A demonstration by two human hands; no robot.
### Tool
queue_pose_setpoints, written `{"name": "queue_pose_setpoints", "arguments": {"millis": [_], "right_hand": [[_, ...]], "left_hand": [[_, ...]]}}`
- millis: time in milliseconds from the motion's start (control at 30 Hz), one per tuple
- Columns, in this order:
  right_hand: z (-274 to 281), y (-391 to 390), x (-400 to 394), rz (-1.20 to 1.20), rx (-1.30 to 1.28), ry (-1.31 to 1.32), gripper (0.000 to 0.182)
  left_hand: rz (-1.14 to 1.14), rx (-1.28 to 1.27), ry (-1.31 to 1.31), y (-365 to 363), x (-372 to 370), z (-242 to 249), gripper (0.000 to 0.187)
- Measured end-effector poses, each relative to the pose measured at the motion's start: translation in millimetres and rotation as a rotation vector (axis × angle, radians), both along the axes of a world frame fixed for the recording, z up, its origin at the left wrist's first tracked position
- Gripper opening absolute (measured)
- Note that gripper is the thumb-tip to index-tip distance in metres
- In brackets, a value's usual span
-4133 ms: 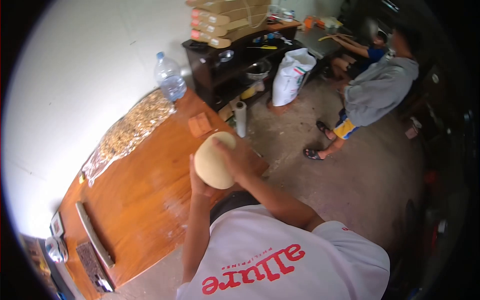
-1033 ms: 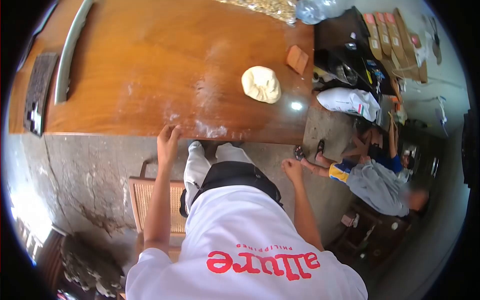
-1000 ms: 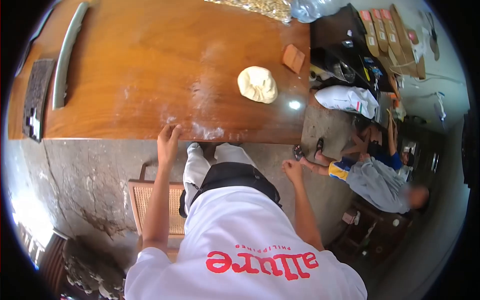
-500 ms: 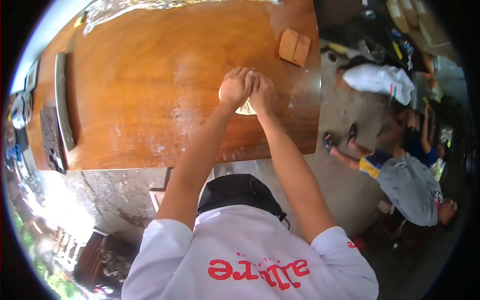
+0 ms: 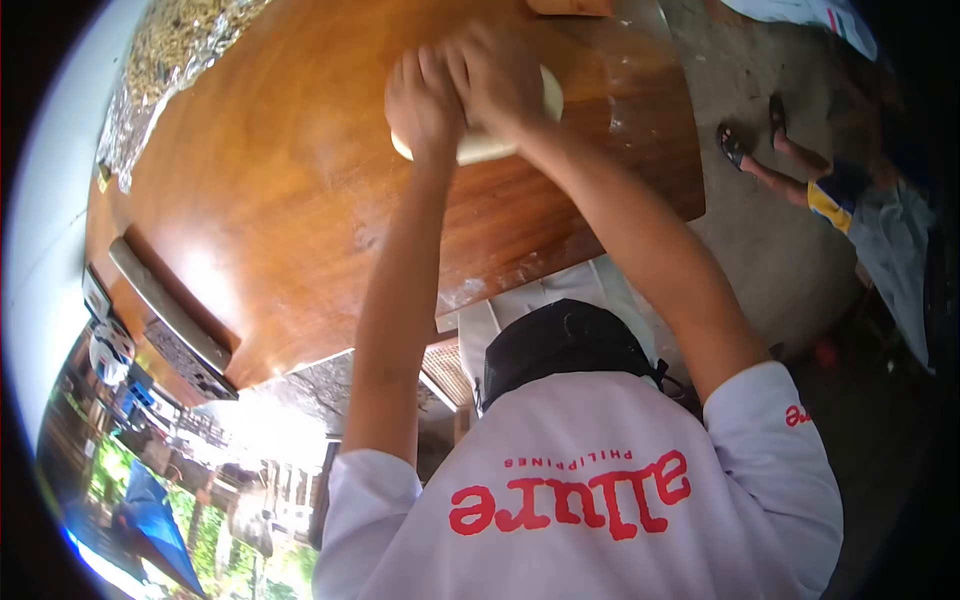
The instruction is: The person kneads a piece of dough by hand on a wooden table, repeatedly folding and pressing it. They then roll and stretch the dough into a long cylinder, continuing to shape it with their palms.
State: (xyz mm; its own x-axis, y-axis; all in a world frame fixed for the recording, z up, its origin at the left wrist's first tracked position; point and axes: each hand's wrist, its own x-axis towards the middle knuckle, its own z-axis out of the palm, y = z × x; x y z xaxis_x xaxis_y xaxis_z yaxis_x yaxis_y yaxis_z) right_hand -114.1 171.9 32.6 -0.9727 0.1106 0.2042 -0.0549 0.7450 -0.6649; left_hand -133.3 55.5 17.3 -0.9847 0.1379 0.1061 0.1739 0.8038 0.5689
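A pale, flattened piece of dough (image 5: 485, 150) lies on the polished brown wooden table (image 5: 300, 200), under both of my hands. My left hand (image 5: 427, 100) bears down on the left part of the dough with its fingers curled over it. Close beside it, my right hand (image 5: 497, 88) grips the middle of the dough, its fingertips smeared by motion. The dough shows to the right of the hands and below them. Its far side is hidden by my fingers.
Crumpled foil with a light brown, grainy spread (image 5: 190, 50) lies at the table's upper left. A long grey bar (image 5: 165, 300) sits by the left edge. A reddish-brown block (image 5: 570, 6) is at the top. At right a person's sandalled foot (image 5: 732, 145) rests on the floor.
The view has swung, so the table looks rotated and the block sits near the top edge. My hands appear higher and slightly left; more of the dough shows around them.
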Motion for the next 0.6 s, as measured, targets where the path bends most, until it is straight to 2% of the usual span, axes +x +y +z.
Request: {"name": "queue_pose_setpoints", "arguments": {"millis": [67,100,133,200,233,267,300,333,400,433,467,533,600], "right_hand": [[-4.6,-15.4,91.1,0.035,0.075,0.377,0.016],[-6.6,-21.7,133.4,0.084,0.086,0.267,0.017],[-11.7,-20.9,151.7,0.137,0.102,0.169,0.018],[-22.2,-16.3,93.6,0.037,0.312,0.121,0.017],[-3.9,-12.8,38.7,-0.045,0.234,-0.080,0.017],[5.9,-5.4,-15.5,-0.076,0.103,-0.327,0.017],[10.6,0.1,-43.2,-0.110,-0.031,-0.569,0.017],[7.3,-2.7,-33.1,-0.127,-0.032,-0.559,0.017],[-7.5,-11.1,8.8,-0.171,-0.029,0.118,0.018],[-6.5,-16.3,54.4,-0.030,0.190,0.201,0.018],[0.6,-24.9,109.9,0.074,0.149,0.158,0.019],[-14.6,-31.7,143.2,0.068,0.124,0.227,0.023],[0.4,-26.4,63.3,-0.035,0.364,-0.024,0.019]], "left_hand": [[-0.163,0.169,0.390,-28.9,82.9,-8.6,0.029],[-0.175,0.181,0.388,-35.0,93.7,-33.4,0.029],[-0.279,0.171,0.568,-35.9,91.9,-63.6,0.028],[-0.183,0.134,0.211,-29.0,50.1,-37.4,0.025],[-0.129,0.092,0.041,-25.4,29.0,-23.4,0.023],[-0.114,-0.029,-0.201,-7.4,-21.9,3.7,0.027],[-0.102,-0.151,-0.439,1.6,-51.3,24.3,0.031],[-0.119,-0.150,-0.428,2.0,-42.8,23.9,0.031],[-0.102,0.096,0.044,1.0,-0.3,13.0,0.034],[-0.120,0.256,0.108,-19.6,44.1,-4.7,0.037],[-0.126,0.262,0.112,-37.8,74.1,-10.1,0.037],[-0.516,0.258,0.420,-55.9,101.3,-16.8,0.029],[-0.323,0.111,0.154,-40.9,37.5,-15.5,0.034]]}}
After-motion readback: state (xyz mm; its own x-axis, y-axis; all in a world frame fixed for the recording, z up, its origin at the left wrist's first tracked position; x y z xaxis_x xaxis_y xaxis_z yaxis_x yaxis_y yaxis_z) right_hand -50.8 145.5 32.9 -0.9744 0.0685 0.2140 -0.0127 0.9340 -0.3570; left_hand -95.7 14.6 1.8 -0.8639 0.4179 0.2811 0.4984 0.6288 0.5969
